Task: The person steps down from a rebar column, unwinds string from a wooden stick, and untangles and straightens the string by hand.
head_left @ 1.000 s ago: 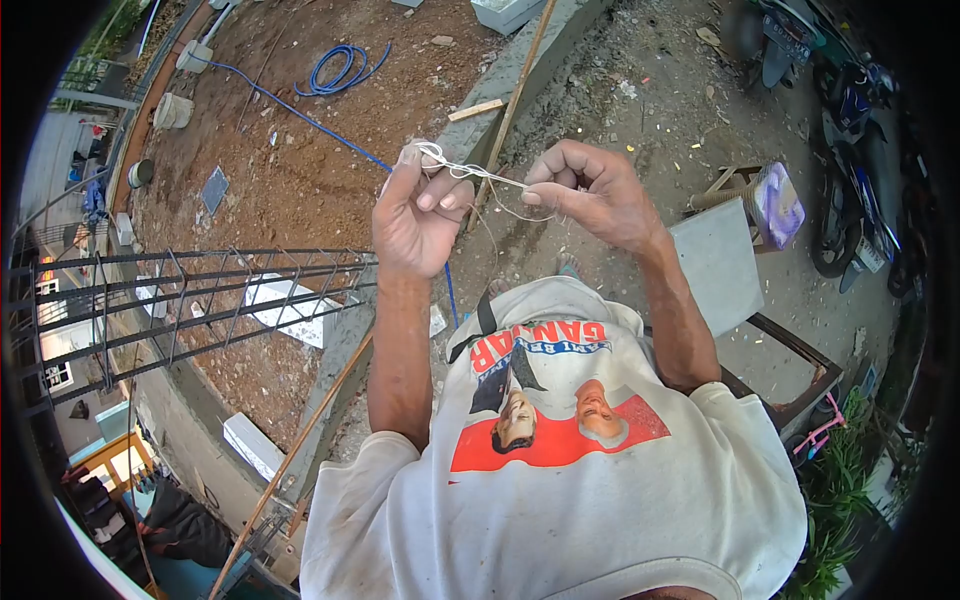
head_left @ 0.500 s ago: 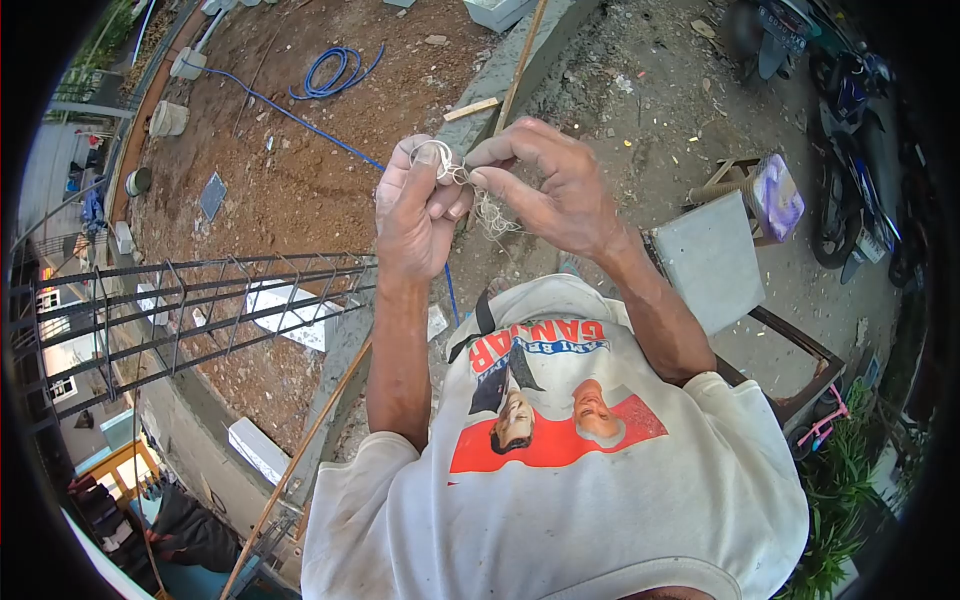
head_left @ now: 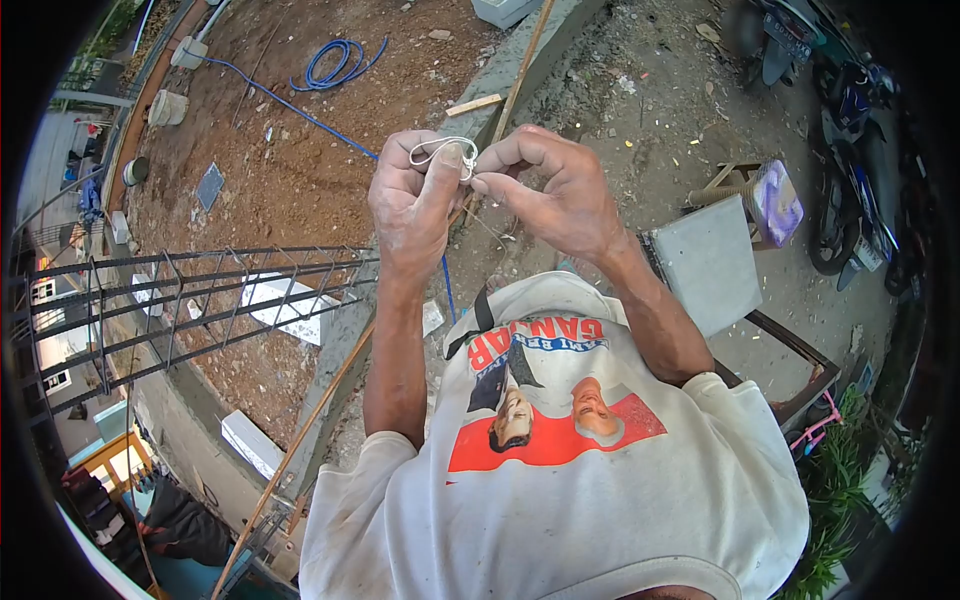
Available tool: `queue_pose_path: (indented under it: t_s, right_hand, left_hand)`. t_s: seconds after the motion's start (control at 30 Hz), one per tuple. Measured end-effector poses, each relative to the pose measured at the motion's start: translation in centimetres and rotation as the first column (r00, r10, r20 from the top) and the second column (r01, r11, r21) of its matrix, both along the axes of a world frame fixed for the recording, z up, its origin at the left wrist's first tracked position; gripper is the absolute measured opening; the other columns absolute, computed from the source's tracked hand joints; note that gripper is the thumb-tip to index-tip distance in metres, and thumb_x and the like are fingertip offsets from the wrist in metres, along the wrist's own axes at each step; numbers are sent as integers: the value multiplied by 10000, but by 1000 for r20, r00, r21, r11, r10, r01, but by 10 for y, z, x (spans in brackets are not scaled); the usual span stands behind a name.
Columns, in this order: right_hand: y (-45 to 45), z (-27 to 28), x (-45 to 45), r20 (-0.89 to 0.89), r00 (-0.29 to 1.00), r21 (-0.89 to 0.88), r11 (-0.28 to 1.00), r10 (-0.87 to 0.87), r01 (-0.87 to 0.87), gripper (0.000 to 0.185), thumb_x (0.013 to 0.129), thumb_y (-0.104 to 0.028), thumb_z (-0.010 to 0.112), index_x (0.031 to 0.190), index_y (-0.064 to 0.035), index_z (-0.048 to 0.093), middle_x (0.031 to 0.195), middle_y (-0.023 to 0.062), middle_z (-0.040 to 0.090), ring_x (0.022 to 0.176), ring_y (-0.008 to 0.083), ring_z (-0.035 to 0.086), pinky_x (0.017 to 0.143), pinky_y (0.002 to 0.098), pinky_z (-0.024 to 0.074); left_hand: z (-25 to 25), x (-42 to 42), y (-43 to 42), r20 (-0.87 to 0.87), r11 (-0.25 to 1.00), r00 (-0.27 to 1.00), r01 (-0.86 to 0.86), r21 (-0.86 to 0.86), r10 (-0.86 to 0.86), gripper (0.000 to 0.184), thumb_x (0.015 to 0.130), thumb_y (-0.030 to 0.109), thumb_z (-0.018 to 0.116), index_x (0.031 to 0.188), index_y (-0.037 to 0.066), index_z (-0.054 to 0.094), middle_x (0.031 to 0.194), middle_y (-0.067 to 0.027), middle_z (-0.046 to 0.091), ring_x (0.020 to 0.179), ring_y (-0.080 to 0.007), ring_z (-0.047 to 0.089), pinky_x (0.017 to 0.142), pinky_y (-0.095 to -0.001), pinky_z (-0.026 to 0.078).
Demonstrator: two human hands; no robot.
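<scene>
The white cord is up between the two hands, just beyond the hem of the shirt. One loop stands clear, but the twisted part is bunched at the fingertips, and the turns of any knot there are too small to follow. Past the shirt's left side, the left hand has its thumb pressed against its curled fingers with the cord gripped between; the thumb covers part of the loop. Opposite it, the right hand pinches the bunched part between thumb and forefinger, and its other fingers are folded, partly out of sight. A thin strand hanging below the fingertips may be a loose tail of the cord; it blends into the ground.

Beyond the shirt, to the left, a blue hose lies coiled; its line is hidden behind the left hand and shows again near the hem. Left of the shirt, a rebar cage runs off into the dark rim of the view. To the shirt's right, the forearm covers one edge of a grey board, which overlaps a stool with a purple cover. Farther right of the shirt, motorbikes are lost in the rim's darkness.
</scene>
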State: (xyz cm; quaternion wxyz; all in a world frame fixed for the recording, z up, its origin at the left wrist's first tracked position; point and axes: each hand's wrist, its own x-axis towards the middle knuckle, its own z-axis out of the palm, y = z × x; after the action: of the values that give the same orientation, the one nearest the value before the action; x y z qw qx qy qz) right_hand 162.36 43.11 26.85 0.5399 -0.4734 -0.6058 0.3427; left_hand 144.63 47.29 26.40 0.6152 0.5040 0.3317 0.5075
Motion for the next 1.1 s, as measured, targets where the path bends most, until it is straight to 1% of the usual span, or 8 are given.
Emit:
queue_pose_path:
  t_s: [0.13, 0.37, 0.47, 0.67, 0.77, 0.83, 0.93, 1.1]
  right_hand:
    - [0, -7, 7, -208, 976, -151, 983, 70, -103, 116, 897, -84, 806, 979, -11, 769, 903, 20, 740, 813, 82, 670, 723, 272, 552]
    - [0, -9, 20, -261, 950, -250, 938, 172, -239, 107, 896, -90, 814, 952, -22, 752, 863, -9, 719, 775, 54, 633, 702, 244, 529]
    - [2, -15, 21, -318, 922, -271, 911, 220, -311, 95, 900, -97, 791, 903, -31, 723, 835, -34, 687, 754, 39, 599, 672, 241, 504]
    - [0, -14, 17, -285, 941, -208, 946, 184, -248, 90, 848, -56, 691, 804, -35, 615, 769, -62, 581, 682, 38, 519, 625, 246, 454]
    - [-3, -13, 27, -251, 948, -151, 959, 196, -238, 73, 811, -5, 669, 820, -33, 602, 807, -25, 587, 757, 60, 540, 680, 252, 461]
    - [-2, -16, 32, -417, 869, 1, 956, 267, -293, 59, 808, -20, 638, 846, -46, 601, 860, 24, 617, 860, 100, 568, 757, 274, 474]
    - [-11, -7, 49, -552, 772, 21, 931, 315, -365, 54, 830, -84, 610, 854, -72, 563, 944, 90, 651, 924, 153, 599, 831, 341, 495]
    - [-26, -19, 87, -725, 516, 175, 847, 456, -503, 123, 871, -181, 609, 874, -114, 505, 1038, 163, 666, 889, 232, 643, 945, 465, 511]
  left_hand:
    - [2, 0, 1, -106, 997, 994, 37, 67, -30, 169, 1039, 122, 690, 1141, 30, 592, 940, -3, 664, 757, -24, 575, 616, -202, 460]
    - [5, 1, 0, -150, 994, 983, 109, 24, -105, 133, 1025, 110, 705, 1106, 53, 617, 919, 6, 663, 726, -36, 559, 615, -211, 436]
    - [4, 2, 1, -171, 984, 971, 177, 34, -168, 154, 1033, 90, 684, 1130, 12, 593, 976, -28, 681, 819, -38, 619, 689, -213, 502]
    - [-1, 7, 5, 7, 994, 997, 81, -73, -81, 120, 1049, 123, 673, 1120, 63, 598, 896, 12, 632, 664, -28, 486, 608, -223, 429]
    - [-4, 2, 12, 150, 985, 988, 58, -164, -33, 96, 1079, 146, 629, 1124, 74, 584, 876, 15, 604, 639, -33, 439, 614, -238, 424]
    - [-11, -5, 18, 251, 974, 968, 69, -216, -12, 92, 1097, 172, 598, 1114, 83, 587, 873, 15, 591, 641, -37, 440, 630, -242, 417]
    - [-16, -14, 26, 330, 956, 943, 71, -286, 28, 115, 1070, 168, 644, 1088, 82, 570, 874, 10, 597, 624, -39, 452, 621, -247, 431]
    - [-34, -27, 35, 407, 941, 911, 75, -330, 70, 72, 1076, 149, 621, 1089, 89, 585, 886, 4, 600, 642, -45, 458, 635, -256, 428]
